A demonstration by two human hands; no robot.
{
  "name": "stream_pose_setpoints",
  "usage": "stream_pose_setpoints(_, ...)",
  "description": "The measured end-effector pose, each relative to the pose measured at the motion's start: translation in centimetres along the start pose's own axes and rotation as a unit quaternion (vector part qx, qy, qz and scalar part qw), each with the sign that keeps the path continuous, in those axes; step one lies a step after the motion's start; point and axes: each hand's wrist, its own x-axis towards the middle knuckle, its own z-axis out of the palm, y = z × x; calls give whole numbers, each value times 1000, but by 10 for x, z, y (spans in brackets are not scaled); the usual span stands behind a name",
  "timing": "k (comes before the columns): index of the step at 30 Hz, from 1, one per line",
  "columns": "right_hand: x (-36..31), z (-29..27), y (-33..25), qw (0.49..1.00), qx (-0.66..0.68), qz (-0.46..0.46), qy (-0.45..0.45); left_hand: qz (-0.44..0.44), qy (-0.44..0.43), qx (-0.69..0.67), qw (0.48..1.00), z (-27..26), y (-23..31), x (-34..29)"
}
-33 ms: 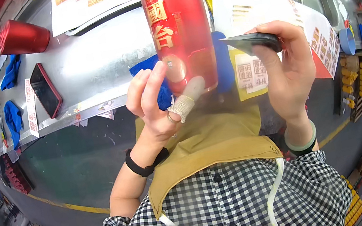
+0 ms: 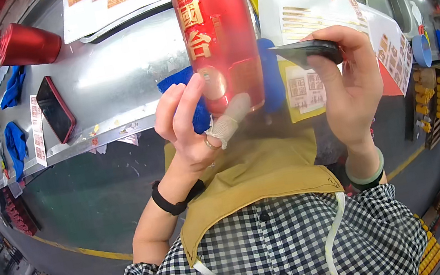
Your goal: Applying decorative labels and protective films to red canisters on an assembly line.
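We see the left hand [image 2: 188,125] cradling the base of a red bottle [image 2: 220,37], its fingers spread up the glass and a bandaged thumb [image 2: 231,116] pressed against the lower side. The bottle stands at twelve o'clock from that hand, above the metal desk [image 2: 117,91]. At three o'clock from the bottle, the right hand [image 2: 349,85] is closed round a flat black tool [image 2: 308,52], its tip pointing toward the bottle. A red phone [image 2: 56,116] lies on the desk at nine o'clock, well apart.
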Motion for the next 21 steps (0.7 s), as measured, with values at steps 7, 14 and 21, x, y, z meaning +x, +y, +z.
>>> stream_pose_setpoints(7, -2, 8, -10, 985, 132, 115, 6, 82, 38, -68, 994, -2, 16, 15)
stream_pose_setpoints(14, -12, 29, -13, 939, 152, 282, -124, -156, -22, -126, 979, -24, 21, 17)
stream_pose_setpoints(21, -6, 35, -11, 928, 159, 293, -167, -38, 28, -64, 997, -9, 9, 10)
